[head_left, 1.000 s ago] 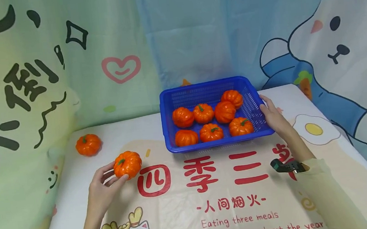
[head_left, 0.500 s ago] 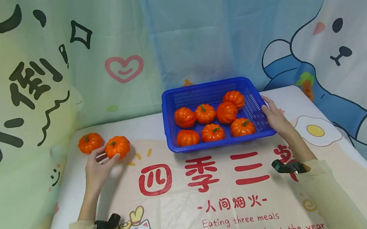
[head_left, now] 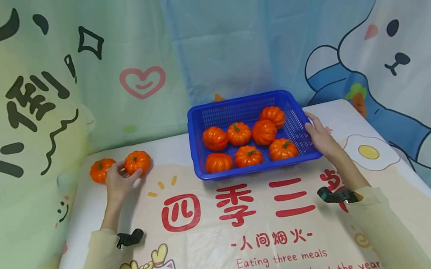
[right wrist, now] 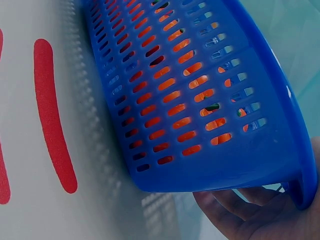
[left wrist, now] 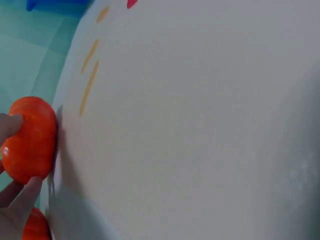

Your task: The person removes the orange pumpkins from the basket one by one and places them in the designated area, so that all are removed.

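L hand (head_left: 120, 184) is gripping an orange pumpkin (head_left: 137, 162) near the far L end of the table, thumb & fingers pressing it from opp. sides; can't tell if its underside is touching the tablecloth (head_left: 219, 248). A 2nd loose pumpkin (head_left: 100, 171) is sitting just L of it, partly hiding behind that hand's fingers. R hand (head_left: 323, 138) is holding the R end of the blue basket (head_left: 233, 114), fingers curling in under the rim acc. to the R wrist view. The basket is standing at the far side, approx. mid-table, well apart from the L hand, & is holding 7 more pumpkins (head_left: 264, 132): 4 are lying toward the back, 3 are lining the front; their orange is showing thru the slots in the R wrist cam. Both arms are wearing pale yellow sleeves (head_left: 387, 226), w/ a black device (head_left: 131, 238) sitting at the L wrist & another at the R. Red characters (head_left: 236, 204) are running across the cloth, w/ a fried-egg print (head_left: 369, 152) showing on the R. Behind, a pastel curtain (head_left: 225, 41) is hanging, its big rabbit print (head_left: 418, 38) filling the R side.
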`<state>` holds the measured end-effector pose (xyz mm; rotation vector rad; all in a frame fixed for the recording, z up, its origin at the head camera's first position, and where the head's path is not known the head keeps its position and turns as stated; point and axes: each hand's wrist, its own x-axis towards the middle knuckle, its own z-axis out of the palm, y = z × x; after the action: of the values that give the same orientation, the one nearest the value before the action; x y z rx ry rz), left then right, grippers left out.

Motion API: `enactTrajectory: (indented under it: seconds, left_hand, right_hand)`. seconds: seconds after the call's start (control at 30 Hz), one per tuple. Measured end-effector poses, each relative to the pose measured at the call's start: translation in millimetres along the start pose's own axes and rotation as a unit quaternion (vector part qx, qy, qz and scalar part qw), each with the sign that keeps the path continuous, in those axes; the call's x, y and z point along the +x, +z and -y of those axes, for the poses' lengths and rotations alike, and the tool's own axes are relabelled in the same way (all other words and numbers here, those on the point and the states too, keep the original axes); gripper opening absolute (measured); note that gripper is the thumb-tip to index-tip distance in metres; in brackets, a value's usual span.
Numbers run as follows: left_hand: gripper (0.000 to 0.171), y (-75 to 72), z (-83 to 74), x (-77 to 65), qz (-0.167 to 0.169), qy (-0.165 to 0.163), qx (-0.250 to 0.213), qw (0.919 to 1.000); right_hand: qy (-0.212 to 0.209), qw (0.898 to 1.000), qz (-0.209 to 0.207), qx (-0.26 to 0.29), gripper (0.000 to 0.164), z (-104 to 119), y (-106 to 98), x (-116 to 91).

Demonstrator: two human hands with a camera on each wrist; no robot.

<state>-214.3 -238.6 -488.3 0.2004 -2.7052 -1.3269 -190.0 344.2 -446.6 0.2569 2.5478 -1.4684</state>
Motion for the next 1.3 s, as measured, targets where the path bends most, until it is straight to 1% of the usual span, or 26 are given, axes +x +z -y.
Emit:
enactTrajectory:
  seconds: [0.2, 0.27, 0.57, 0.87, 1.07, 1.3]
  left_hand:
    - [0.061, -4.9, -1.8, 0.9, 0.026, 0.013, 0.021, 0.9994]
    - [0.061, -5.7, -2.5, 0.9, 0.029, 0.014, 0.026, 0.9992]
    - [0.062, -3.4, -5.6, 0.8, 0.022, 0.001, 0.030, 0.9993]
    - [0.062, -0.6, -6.8, -0.3, 0.014, -0.008, 0.045, 0.9989]
    - [0.064, -0.6, -8.2, -0.7, 0.014, -0.002, 0.045, 0.9989]
    - [0.064, -1.1, -10.0, -3.1, 0.021, -0.006, 0.055, 0.9983]
  right_hand:
    - [-0.002, 1.000, 0.002, -0.001, 0.061, -2.9, -1.0, 2.4]
    - [0.000, 1.000, 0.005, -0.002, 0.060, -3.2, -0.9, 3.0]
    - [0.006, 1.000, 0.006, -0.005, 0.061, -1.7, -1.2, 2.8]
    - [-0.005, 1.000, 0.001, 0.000, 0.061, -0.6, -0.3, 1.0]
    - [0.000, 1.000, 0.000, -0.001, 0.061, -0.3, -0.5, 1.6]
    - [0.001, 1.000, 0.001, -0.003, 0.060, -2.0, -0.1, 2.2]
